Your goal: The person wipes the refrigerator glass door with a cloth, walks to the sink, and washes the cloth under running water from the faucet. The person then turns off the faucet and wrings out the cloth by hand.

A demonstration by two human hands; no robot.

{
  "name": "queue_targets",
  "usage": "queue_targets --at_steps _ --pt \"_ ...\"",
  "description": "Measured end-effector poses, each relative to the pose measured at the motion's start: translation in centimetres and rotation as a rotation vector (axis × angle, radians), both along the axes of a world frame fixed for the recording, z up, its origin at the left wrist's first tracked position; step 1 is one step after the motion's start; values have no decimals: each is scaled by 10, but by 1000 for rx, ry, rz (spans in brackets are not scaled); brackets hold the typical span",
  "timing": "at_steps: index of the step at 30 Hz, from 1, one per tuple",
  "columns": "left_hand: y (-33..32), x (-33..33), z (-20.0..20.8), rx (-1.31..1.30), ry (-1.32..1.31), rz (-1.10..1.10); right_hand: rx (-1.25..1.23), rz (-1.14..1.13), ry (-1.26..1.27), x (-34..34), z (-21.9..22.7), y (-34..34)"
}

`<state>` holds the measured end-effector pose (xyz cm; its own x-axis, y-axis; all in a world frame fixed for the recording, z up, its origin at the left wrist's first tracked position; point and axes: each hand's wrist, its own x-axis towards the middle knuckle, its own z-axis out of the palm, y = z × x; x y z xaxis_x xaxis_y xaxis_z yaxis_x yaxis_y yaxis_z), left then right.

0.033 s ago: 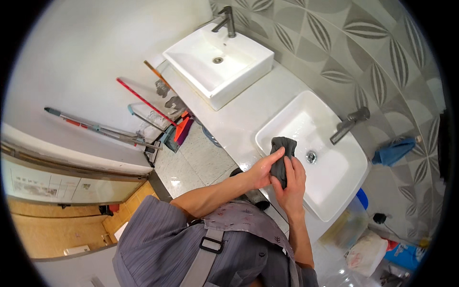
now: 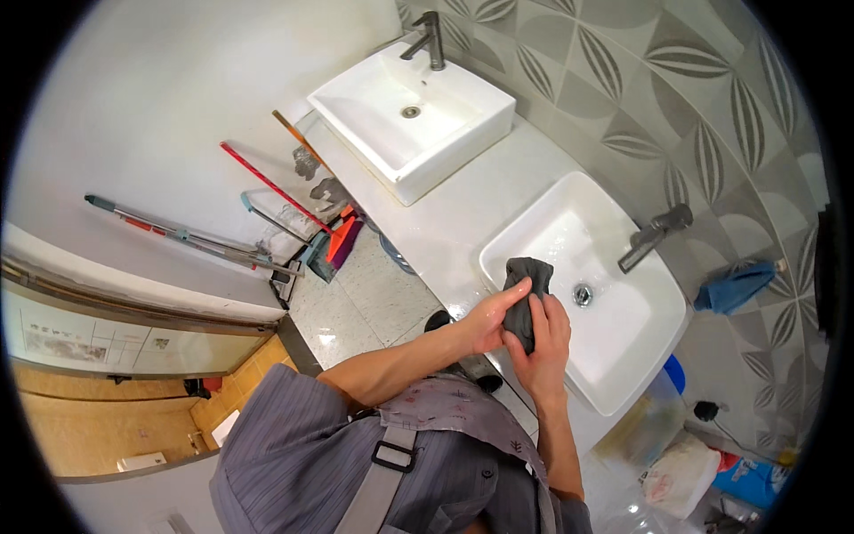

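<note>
A dark grey cloth (image 2: 527,307), folded into a narrow bundle, is held in both hands over the near left rim of the right-hand white sink (image 2: 623,360). My left hand (image 2: 492,318) grips it from the left, its thumb lying along the cloth. From the right, my right hand (image 2: 544,343) closes its fingers round the lower part. Water drops show on the basin near the cloth. A dark metal faucet (image 2: 656,237) reaches over this sink from the wall side; I see no stream under it.
A second white sink (image 2: 471,147) with its own faucet stands farther left on the white counter (image 2: 445,227). A blue cloth (image 2: 735,287) hangs on the tiled wall. Bags (image 2: 683,473) lie at the lower right. Against the left wall lean a broom (image 2: 342,238) and a mop (image 2: 191,238).
The whole view has shifted very slightly. Both hands keep their hold on the grey cloth, in nearly the same place over the sink.
</note>
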<state>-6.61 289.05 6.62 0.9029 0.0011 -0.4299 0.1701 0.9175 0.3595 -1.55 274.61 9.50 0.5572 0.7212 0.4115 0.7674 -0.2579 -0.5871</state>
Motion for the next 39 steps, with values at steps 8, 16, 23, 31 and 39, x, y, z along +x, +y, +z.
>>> queue_targets --at_steps 8,16,23,31,39 --pt "68 -11 7 -86 -76 46 125 -207 327 -10 -4 33" --pt "166 -21 -18 77 38 -83 99 -237 373 -46 3 127" --pt "188 -45 -6 63 -177 -265 -51 -247 296 -70 2 201" --pt "220 -77 -14 269 -91 -446 0 -289 372 -79 -2 195" --pt "180 -79 -6 391 -118 -526 336 -492 541 -119 -16 140"
